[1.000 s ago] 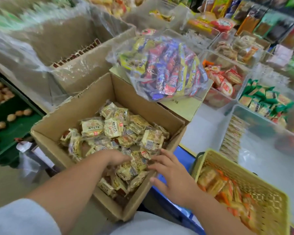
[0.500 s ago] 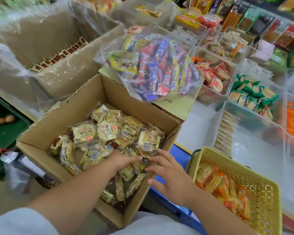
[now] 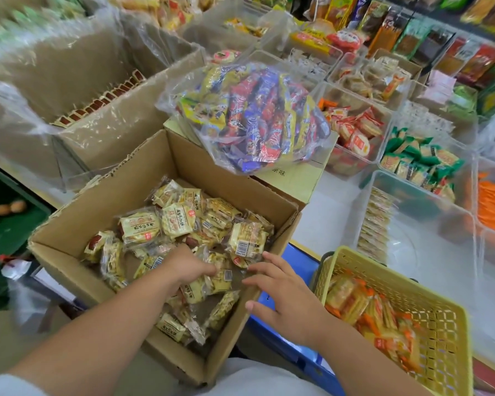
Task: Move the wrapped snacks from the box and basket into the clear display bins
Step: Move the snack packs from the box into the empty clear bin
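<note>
Reaching into the cardboard box (image 3: 69,224), both hands work the pile of yellow wrapped snacks (image 3: 169,224). The box sits against the body, probably so packets can be scooped without stretching.

Left hand (image 3: 192,267): fingers are dug in among the packets and hidden, so I cannot tell if any is gripped.

Right hand (image 3: 289,298): fingers are spread and straight, tips touching packets at the box's near-right rim, holding nothing.

The 2 hands are close but not touching. The yellow basket (image 3: 440,332) of orange packets sits just beside the box, and the clear display bin (image 3: 429,212) lies beyond it.
</note>
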Motion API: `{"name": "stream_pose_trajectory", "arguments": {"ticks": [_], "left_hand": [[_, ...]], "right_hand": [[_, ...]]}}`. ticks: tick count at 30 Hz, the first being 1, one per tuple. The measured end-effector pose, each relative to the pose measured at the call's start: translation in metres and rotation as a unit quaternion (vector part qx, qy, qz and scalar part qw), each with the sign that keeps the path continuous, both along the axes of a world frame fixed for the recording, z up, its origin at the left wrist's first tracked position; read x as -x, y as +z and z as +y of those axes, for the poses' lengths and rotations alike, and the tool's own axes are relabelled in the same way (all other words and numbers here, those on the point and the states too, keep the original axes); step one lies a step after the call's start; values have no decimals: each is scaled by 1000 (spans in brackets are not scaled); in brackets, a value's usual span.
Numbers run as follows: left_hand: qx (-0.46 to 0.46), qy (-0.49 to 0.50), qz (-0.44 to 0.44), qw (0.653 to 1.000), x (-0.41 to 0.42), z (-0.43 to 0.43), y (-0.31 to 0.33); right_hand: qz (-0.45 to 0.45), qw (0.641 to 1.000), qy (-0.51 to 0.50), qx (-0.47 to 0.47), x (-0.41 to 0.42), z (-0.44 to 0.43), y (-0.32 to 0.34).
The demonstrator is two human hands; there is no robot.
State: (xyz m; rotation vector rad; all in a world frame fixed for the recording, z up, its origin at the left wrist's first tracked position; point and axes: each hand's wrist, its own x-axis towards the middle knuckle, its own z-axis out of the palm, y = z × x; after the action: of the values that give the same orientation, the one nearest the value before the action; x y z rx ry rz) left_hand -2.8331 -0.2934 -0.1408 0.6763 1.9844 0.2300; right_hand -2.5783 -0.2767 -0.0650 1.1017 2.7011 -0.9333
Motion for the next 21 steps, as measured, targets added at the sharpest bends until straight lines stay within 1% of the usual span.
{"name": "stream_pose_trajectory", "arguments": {"ticks": [3, 7, 9, 12, 14, 16, 18, 21], "left_hand": [[-29, 16, -20, 999, 13, -12, 22], [-95, 78, -57, 991, 18, -33, 58], [-137, 116, -83, 980, 8, -43, 81], [-218, 139, -139, 956, -31, -53, 121], [-247, 147, -183, 940, -67, -56, 145], [-266, 157, -235, 922, -106, -56, 159], [-290, 184, -282, 896, -142, -55, 165], [-299, 200, -322, 876, -195, -53, 168]], "right_hand": [[23, 1000, -9, 15, 0, -1, 4], [68, 996, -37, 48, -3, -2, 19], [100, 993, -41, 45, -6, -4, 31], [142, 990, -25, 6, -20, -6, 52], [159, 985, -1, -60, -37, -6, 63], [195, 974, 8, -115, -60, -6, 69], [232, 964, -11, -128, -89, -5, 72], [251, 958, -45, -132, -140, -6, 73]]}}
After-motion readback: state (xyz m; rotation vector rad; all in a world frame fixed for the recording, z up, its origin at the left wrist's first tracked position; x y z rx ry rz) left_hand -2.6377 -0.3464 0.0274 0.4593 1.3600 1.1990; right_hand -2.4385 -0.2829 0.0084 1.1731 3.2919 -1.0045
